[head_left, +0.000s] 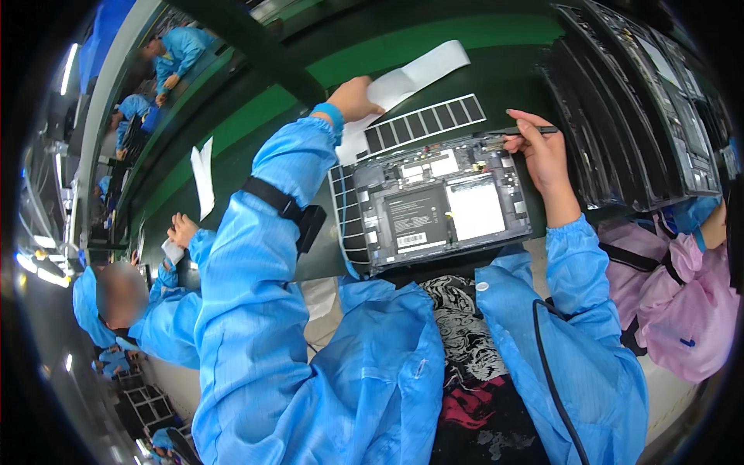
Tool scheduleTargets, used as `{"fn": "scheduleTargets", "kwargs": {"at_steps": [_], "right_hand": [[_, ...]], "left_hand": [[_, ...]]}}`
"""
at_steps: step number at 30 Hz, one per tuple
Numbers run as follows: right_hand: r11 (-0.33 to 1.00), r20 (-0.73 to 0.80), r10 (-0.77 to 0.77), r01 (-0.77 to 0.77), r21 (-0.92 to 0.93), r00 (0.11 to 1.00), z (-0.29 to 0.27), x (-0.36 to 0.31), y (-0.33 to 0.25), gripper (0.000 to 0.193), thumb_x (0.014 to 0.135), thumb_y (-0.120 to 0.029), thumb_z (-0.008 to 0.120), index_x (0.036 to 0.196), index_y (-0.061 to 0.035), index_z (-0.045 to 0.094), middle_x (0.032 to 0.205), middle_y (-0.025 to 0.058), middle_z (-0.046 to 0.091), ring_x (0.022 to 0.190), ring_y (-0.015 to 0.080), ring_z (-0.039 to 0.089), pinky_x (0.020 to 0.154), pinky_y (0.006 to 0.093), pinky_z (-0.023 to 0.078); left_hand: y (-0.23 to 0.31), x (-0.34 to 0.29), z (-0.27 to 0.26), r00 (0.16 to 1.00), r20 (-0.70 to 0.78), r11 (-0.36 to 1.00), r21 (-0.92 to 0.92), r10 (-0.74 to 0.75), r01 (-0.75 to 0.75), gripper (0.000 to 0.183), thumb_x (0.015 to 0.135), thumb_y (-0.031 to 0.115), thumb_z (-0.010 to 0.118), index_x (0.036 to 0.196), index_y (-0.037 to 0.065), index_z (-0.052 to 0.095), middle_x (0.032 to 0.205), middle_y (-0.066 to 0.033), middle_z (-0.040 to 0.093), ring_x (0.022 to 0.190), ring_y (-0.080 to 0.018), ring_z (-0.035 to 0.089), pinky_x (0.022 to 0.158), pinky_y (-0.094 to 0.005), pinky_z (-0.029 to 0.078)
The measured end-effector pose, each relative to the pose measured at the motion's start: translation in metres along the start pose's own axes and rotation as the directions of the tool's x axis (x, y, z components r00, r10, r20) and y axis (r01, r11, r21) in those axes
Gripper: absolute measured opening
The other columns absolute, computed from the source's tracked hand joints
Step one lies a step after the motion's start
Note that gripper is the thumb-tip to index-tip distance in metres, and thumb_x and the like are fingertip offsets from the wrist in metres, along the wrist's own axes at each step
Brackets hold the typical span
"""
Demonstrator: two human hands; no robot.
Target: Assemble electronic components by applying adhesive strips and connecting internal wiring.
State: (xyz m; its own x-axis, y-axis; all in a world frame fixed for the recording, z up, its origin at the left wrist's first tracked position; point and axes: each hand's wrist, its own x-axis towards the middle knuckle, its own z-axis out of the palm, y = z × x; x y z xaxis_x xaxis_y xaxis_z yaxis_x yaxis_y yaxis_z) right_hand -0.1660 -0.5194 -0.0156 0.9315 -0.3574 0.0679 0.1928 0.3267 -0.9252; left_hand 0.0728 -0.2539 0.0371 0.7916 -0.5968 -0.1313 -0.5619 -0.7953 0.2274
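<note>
An opened laptop base point(372, 225) lies in front of me, its battery, white panel and circuit board exposed. My left hand point(355, 99) is beyond its far left corner, closed on a long white paper strip point(438, 66); some of the fingertips are hidden. Just below that strip lies a sheet of black rectangular stickers point(426, 122). At the laptop's far right corner my right hand point(540, 151) grips a slim black tool point(547, 129), perhaps tweezers, with its tip close to the board. Another sheet with black rectangles point(348, 203) shows along the laptop's left side.
Several dark laptop parts point(604, 116) stand in a row at the right. A folded white paper point(203, 178) lies on the dark green bench at left. A co-worker in blue point(167, 318) sits at left, and another in pink point(682, 302) at right.
</note>
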Motion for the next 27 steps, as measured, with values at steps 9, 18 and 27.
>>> {"fn": "scheduleTargets", "kwargs": {"at_steps": [9, 18, 27], "right_hand": [[1.000, -0.031, -0.006, 0.006, -0.006, 0.999, -0.019, -0.004, 0.006, 0.033, 0.095, -0.013, 0.056, 0.122, 0.0060, 0.058, 0.080, 0.0106, 0.067, 0.064, 0.0104, 0.058, 0.064, 0.0225, 0.047], [0.998, 0.057, 0.055, -0.057, 0.040, 0.997, -0.015, 0.001, 0.011, 0.038, 0.095, -0.015, 0.054, 0.127, 0.0061, 0.053, 0.077, 0.0089, 0.065, 0.062, 0.0086, 0.057, 0.059, 0.0200, 0.046], [0.996, -0.120, 0.064, -0.070, -0.048, 0.991, 0.033, -0.002, -0.014, 0.040, 0.093, -0.015, 0.059, 0.127, 0.0044, 0.054, 0.104, 0.0072, 0.064, 0.073, 0.0114, 0.058, 0.065, 0.0261, 0.048]], "left_hand": [[-0.045, -0.141, -0.119, 0.814, -0.576, 0.997, 0.024, 0.073, -0.072, 0.021, 0.087, 0.009, 0.053, 0.105, 0.003, 0.060, 0.091, -0.0233, 0.064, 0.086, -0.0411, 0.063, 0.076, -0.0425, 0.050], [-0.322, -0.238, -0.140, 0.481, -0.543, 0.721, -0.584, -0.688, 0.373, 0.040, 0.080, 0.024, 0.068, 0.103, -0.009, 0.065, 0.092, -0.0221, 0.070, 0.081, -0.0290, 0.068, 0.072, -0.0366, 0.052], [-0.530, -0.213, -0.015, 0.505, -0.428, 0.516, 0.101, -0.750, 0.851, 0.065, 0.086, 0.051, 0.056, 0.129, 0.003, 0.056, 0.129, -0.0167, 0.058, 0.117, -0.0362, 0.056, 0.097, -0.0424, 0.044]]}}
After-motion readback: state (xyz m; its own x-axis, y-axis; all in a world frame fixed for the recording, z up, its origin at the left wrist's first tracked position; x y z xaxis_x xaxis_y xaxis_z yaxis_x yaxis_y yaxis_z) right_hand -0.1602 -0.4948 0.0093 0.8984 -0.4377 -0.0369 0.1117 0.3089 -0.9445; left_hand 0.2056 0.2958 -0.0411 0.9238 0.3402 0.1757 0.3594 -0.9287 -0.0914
